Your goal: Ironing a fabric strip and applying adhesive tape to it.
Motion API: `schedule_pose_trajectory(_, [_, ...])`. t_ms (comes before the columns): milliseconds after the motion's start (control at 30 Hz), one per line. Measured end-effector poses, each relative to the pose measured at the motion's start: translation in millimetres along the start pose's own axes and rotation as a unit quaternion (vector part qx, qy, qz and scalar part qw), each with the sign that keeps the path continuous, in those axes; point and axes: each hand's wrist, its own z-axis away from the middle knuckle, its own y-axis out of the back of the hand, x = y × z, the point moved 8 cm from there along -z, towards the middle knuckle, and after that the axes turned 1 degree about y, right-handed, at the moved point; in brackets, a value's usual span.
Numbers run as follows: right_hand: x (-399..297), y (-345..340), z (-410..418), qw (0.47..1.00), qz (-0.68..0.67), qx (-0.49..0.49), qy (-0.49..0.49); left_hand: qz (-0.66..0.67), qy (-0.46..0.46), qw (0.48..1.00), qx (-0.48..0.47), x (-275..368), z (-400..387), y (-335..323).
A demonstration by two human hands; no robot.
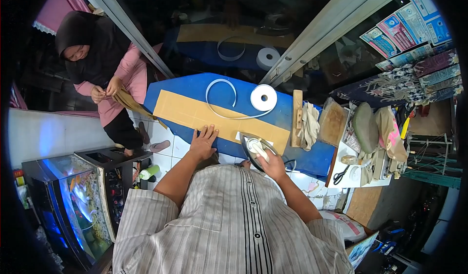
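My right hand point(272, 164) grips the pale handle of a clothes iron point(247, 148), whose tip points away from me. The iron stands over the near right part of a long tan strip of cardboard or thick paper point(182, 109). A white piece point(238, 135) shows on both sides of its tip; the rest is hidden under it. My left hand point(204, 142) rests palm down at the strip's near edge, fingers a little apart. Beneath lies a blue-covered ironing board point(197, 82). A roll of white tape point(257, 95) sits at its far side, its loose end curling across the strip.
A wooden block point(296, 118) and crumpled beige cloth point(310, 126) lie on the board's right. Black scissors point(340, 175) rest on a white side table point(382, 182). Another person point(98, 62) handles olive cloth point(131, 100) at the left. A lit aquarium point(82, 201) stands lower left; dark glass point(219, 3) rises beyond.
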Motion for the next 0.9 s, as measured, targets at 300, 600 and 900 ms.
schedule_pose_trajectory(300, [-40.8,-27.7,-39.2,0.999,0.01,-0.035,0.026,0.056,-0.005,0.989,0.135,-22.6,7.6,11.1])
schedule_pose_trajectory(600, [-48.4,-29.8,-41.6,0.997,-0.025,-0.058,0.051,0.026,0.074,0.991,0.106,-67.8,9.9,1.4])
schedule_pose_trajectory(900, [-29.9,-11.1,-26.2,0.998,0.048,-0.029,0.005,0.027,0.088,0.992,0.09,-68.0,8.3,0.2])
